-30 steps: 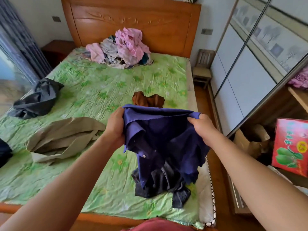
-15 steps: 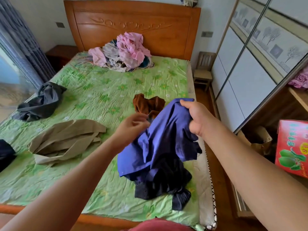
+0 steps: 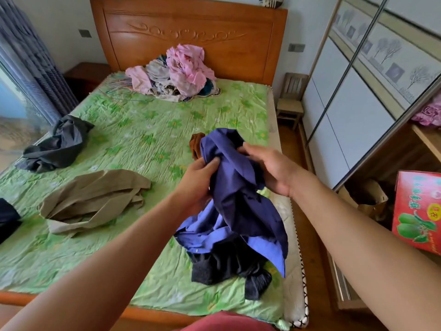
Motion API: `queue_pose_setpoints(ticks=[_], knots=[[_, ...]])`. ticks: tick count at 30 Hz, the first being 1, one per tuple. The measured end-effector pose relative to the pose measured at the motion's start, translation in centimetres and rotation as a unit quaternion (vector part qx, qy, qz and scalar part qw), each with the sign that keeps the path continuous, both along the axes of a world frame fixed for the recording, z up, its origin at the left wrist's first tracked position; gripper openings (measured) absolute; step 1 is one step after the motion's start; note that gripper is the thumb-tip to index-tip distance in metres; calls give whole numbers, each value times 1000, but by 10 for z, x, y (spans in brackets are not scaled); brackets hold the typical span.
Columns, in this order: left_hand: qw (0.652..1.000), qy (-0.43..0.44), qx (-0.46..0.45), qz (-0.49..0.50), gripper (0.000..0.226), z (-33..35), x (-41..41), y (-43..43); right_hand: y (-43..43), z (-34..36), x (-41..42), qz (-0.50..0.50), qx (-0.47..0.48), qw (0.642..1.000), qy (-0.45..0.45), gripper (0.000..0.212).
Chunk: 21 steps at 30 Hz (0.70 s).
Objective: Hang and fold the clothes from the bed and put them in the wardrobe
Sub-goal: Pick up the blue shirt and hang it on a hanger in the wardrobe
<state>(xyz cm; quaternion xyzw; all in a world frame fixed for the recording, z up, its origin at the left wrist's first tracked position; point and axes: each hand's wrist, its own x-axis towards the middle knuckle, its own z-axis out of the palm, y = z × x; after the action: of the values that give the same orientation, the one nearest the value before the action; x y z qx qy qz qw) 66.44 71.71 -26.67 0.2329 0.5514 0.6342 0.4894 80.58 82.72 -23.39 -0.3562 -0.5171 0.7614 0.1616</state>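
Both hands are closed on the blue shirt [image 3: 238, 199], held up in a bunch above the right side of the bed [image 3: 143, 144]. The left hand [image 3: 198, 180] pinches a fold with its thumb on top and its fingers curled beneath. The right hand [image 3: 269, 170] has its fingers tucked into the cloth at the upper end, the back of the hand facing the camera.

The shirt's lower part hangs down and lies on a dark garment [image 3: 226, 266]. That garment is heaped close to the mattress's right edge, near the foot corner. Left of it, a khaki garment [image 3: 95, 199] lies spread flat, apart from the shirt. A black garment [image 3: 7, 216] is cut off by the left border of the view.

Just behind the hands a brown garment [image 3: 196, 142] peeks out. A dark grey garment [image 3: 57, 146] is crumpled at the bed's left edge. Between these a broad stretch of green sheet lies bare, reaching back to the pink pile of clothes [image 3: 176, 72] against the headboard [image 3: 191, 32].

On the right, a narrow strip of wooden floor runs between the mattress edge and the wardrobe [image 3: 353, 111]. A small wooden chair [image 3: 290, 101] stands at its far end. The wardrobe's near section is open, with a paper bag [image 3: 367, 197] and a red box [image 3: 417, 211] inside.
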Motion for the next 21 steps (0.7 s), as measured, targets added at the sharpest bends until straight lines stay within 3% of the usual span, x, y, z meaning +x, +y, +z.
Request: queue_pose_setpoints(ticks=[2, 4, 9, 12, 14, 16, 17, 19, 21], knots=[[999, -34, 0, 9, 28, 10, -9, 3, -6, -14, 4, 56, 34, 998, -13, 44], [999, -45, -19, 16, 31, 13, -15, 5, -9, -23, 2, 57, 77, 995, 8, 29], [998, -46, -34, 3, 25, 11, -16, 4, -10, -18, -15, -108, 163, 980, -19, 14], [982, 147, -91, 78, 24, -4, -8, -1, -7, -10, -25, -196, 109, 975, 1, 11], [969, 210, -21, 125, 13, -15, 2, -14, -6, -6, -31, -243, 37, 969, 26, 12], [978, 193, 54, 53, 25, -27, 11, -27, -5, -2, -37, -282, -44, 957, 43, 15], [982, 182, 57, -14, 38, -32, 15, -31, -5, -1, -38, -289, -77, 953, 47, 13], [963, 248, 29, -105, 58, -45, 18, -32, -5, 1, -40, -288, -121, 948, 58, 14], [937, 338, 6, -90, 43, -53, 15, -27, -6, 3, -41, -287, -137, 945, 71, 21]])
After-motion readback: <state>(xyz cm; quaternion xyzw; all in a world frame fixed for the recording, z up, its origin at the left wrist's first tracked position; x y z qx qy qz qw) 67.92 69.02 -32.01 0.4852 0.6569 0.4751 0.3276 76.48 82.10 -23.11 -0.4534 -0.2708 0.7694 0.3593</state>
